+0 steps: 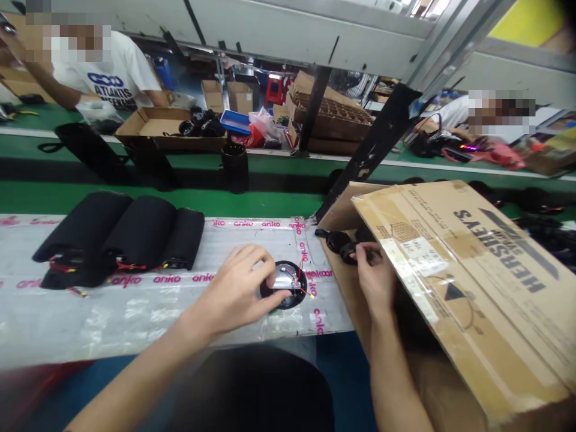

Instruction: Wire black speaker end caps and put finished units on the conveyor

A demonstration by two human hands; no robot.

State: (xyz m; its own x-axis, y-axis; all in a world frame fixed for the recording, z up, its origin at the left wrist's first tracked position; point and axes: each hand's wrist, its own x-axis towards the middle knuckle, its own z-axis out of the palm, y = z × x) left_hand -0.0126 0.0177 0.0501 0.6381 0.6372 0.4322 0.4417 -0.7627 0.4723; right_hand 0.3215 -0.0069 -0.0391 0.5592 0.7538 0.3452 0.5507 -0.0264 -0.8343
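My left hand has its thumb and curled fingers at the left edge of a round black housing. Inside that housing lie a silvery cell and thin red and black wires with a small yellow end. Reaching into an open cardboard box on the right, my right hand pinches a black round part. More black parts sit beside it, partly hidden by the flap. Several black fabric-covered cylinders lie on the left of the bench, with red wires at their near ends.
The bench is covered in plastic and pink printed tape. Behind it runs a green conveyor belt with black cylinders beyond. A dark slanted post rises near the box. Co-workers sit across the line, near a parts carton.
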